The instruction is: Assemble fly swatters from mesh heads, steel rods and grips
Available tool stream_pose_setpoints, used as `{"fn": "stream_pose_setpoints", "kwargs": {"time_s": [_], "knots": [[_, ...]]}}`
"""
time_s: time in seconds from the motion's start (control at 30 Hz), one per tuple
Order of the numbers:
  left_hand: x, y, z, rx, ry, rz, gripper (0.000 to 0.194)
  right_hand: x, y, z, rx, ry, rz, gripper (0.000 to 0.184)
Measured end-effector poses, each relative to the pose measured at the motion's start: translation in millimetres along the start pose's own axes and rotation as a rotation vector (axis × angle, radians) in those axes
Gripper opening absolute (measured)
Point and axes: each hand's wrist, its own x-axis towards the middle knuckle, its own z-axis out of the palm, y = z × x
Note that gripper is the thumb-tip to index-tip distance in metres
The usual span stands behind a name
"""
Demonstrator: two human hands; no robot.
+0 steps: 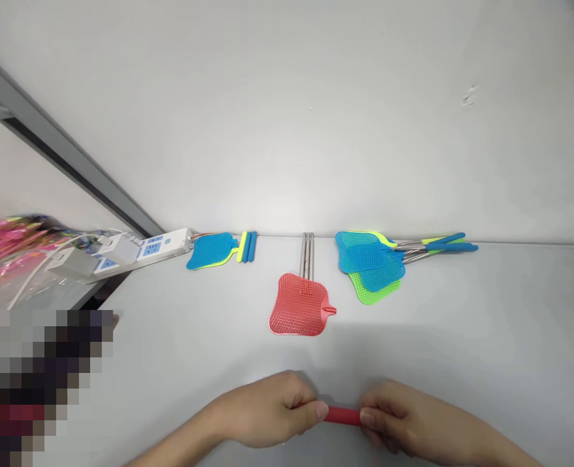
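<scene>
A red fly swatter handle grip (pixel 344 416) is held level between both hands near the table's front edge. Around its left end the fingers of my left hand (pixel 272 408) are closed, thumb on top. My right hand (pixel 403 418) pinches the other end, and the fingers cover that tip. Just beyond the hands lies a red mesh swatter head (pixel 300 308) with its neck pointing right. Slim metal rods (pixel 307 250) lie side by side behind it, their near ends reaching the red head.
At the right rest several swatters with rods and grips, a blue swatter head (pixel 364 256) among them. Further left lie blue and yellow heads (pixel 211 251) and loose handle grips (pixel 248 246). A power strip (pixel 165 245) with plugs, pink packaged items (pixel 4 250) and a wall border the table.
</scene>
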Motion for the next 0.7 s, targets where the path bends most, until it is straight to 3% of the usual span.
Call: {"fn": "stream_pose_setpoints", "kwargs": {"time_s": [0.7], "knots": [[1.3,-1.0,-1.2,0.005,-0.010,-0.002,0.041,-0.5,0.3,0.1,0.046,-0.025,0.024,0.036]]}}
